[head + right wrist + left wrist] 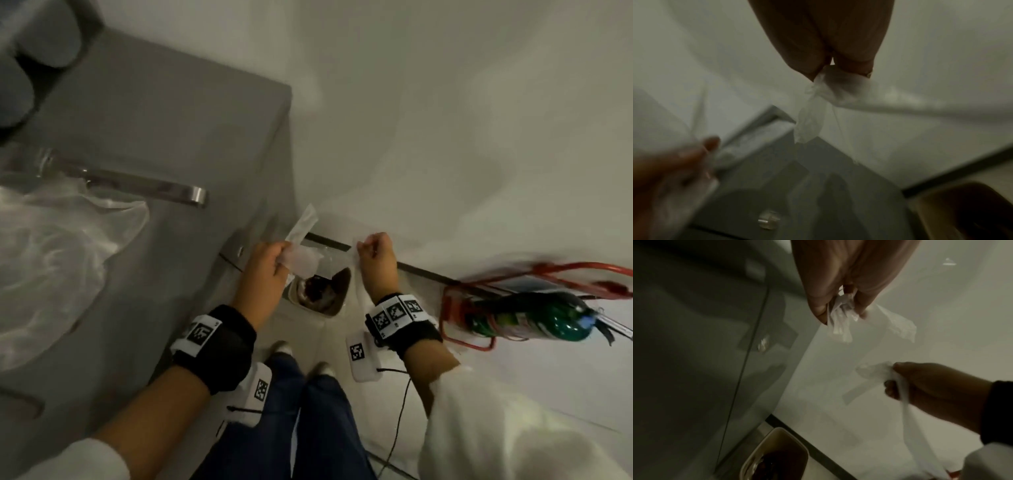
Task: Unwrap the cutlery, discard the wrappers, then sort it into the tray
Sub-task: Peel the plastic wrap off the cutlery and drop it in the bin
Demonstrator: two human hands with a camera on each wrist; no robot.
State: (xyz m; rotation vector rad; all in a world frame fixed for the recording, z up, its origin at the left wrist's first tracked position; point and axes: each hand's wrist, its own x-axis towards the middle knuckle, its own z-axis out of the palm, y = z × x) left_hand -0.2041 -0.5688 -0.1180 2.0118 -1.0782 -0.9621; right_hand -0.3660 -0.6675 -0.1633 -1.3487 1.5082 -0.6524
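My left hand (270, 263) pinches a bunch of crumpled clear plastic wrappers (303, 262), one strip sticking up past the fingers. My right hand (375, 255) grips another thin clear wrapper (358, 277) that hangs down beside the wrist. Both hands hover above an open beige bin (337, 313) on the floor, with dark rubbish inside. The left wrist view shows the left hand's fingers (865, 305) closed on the wrappers (840, 321), and the bin (774, 451) below. In the blurred right wrist view a wrapper (812, 116) dangles from my right hand (828, 40). No cutlery or tray is in view.
A grey counter (171, 137) with a metal bar handle (147, 186) and a clear plastic bag (51, 257) stands at the left. At the right, a red wire rack (459, 308) holds a green bottle (548, 322) against the white wall. My feet (281, 347) are just before the bin.
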